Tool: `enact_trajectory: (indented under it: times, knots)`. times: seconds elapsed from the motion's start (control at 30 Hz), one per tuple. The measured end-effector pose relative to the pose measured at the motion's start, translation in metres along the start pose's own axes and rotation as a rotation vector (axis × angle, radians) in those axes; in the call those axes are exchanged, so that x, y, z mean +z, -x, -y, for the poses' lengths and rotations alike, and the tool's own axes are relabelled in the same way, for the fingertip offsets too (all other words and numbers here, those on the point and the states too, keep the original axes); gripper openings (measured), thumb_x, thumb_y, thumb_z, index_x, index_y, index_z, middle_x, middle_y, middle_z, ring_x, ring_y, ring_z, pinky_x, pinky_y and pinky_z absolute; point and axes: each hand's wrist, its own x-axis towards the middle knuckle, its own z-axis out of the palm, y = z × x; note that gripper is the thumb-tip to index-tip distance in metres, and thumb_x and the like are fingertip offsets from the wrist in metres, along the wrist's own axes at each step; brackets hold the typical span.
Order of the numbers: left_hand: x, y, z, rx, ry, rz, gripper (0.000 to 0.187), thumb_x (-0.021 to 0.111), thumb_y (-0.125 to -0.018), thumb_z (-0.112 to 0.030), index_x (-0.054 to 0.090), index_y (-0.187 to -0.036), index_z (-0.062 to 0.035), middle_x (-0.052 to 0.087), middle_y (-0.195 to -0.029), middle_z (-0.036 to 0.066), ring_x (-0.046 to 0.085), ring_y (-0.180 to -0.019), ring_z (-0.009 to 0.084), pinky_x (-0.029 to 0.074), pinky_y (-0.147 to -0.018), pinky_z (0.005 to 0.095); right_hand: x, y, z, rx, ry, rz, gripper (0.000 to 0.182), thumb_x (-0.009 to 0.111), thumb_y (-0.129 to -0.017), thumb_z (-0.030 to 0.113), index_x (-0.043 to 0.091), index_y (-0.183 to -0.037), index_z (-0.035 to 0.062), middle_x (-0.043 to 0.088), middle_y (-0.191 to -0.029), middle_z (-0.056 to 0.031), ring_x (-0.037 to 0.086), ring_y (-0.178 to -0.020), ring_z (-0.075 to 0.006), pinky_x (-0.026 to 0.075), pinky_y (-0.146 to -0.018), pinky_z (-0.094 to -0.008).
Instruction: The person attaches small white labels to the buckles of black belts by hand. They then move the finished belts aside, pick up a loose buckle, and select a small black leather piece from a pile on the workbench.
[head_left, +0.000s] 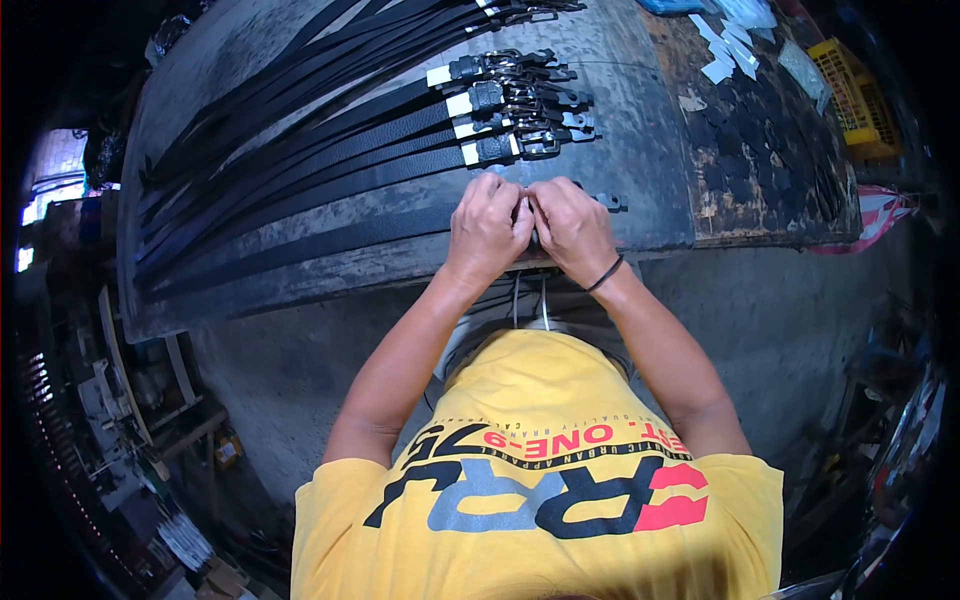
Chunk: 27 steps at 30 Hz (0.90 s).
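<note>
Both my hands meet at the buckle end of a black belt [370, 229] near the table's front edge. My left hand [487, 225] is closed with its fingertips pinched on the belt, and my right hand [570, 228] is closed against it from the other side. The spot between the fingertips is mostly covered by the hands. To the right of my right hand a dark tab with a hanger hook [611, 203] sticks out. Just beyond lie several black belts [400, 160] with metal buckles [538, 140] and white paper bands [470, 153].
Another bundle of black belts [330, 65] lies at the back left of the table [640, 150]. On a worn brown board [712, 215] at right are dark cut pieces [750, 150] and white paper strips [722, 50]. A yellow crate [850, 95] stands beyond.
</note>
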Motion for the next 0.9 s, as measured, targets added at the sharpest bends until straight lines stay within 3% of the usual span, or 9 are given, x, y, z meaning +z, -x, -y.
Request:
enact_trajectory:
  times: [0.2,0.53,0.9]
  knots:
    - [0.000,0.001,0.003,0.078,-0.044,0.027,0.012,0.064,-0.074,-0.004,0.062,-0.085,-0.0002,0.057,-0.084,0.014,0.058,-0.079,0.0333,0.049,-0.071,0.0422,-0.003,-0.002,-0.004,-0.067,0.102,0.103,0.013,0.061,-0.077,0.008,0.053,-0.088,0.0067,0.053,-0.082,-0.0104,0.060,-0.075,-0.0297,0.051,-0.060,-0.0409]
    - [0.003,0.000,0.014,0.133,0.017,0.051,0.012,0.063,-0.074,-0.003,0.060,-0.086,-0.0008,0.055,-0.082,0.014,0.056,-0.078,0.0330,0.048,-0.069,0.0419,-0.002,-0.003,-0.004,-0.070,0.141,0.119,0.011,0.059,-0.079,0.010,0.052,-0.088,0.0070,0.052,-0.082,-0.0107,0.060,-0.073,-0.0299,0.051,-0.059,-0.0412]
    - [-0.006,-0.008,0.020,0.182,0.066,0.106,0.010,0.066,-0.076,-0.003,0.061,-0.084,-0.0019,0.056,-0.082,0.013,0.056,-0.079,0.0322,0.047,-0.071,0.0406,-0.004,-0.012,-0.006,0.204,-0.037,0.206,0.013,0.052,-0.090,0.018,0.055,-0.092,0.0056,0.061,-0.089,-0.0184,0.060,-0.081,-0.0412,0.047,-0.070,-0.0512]
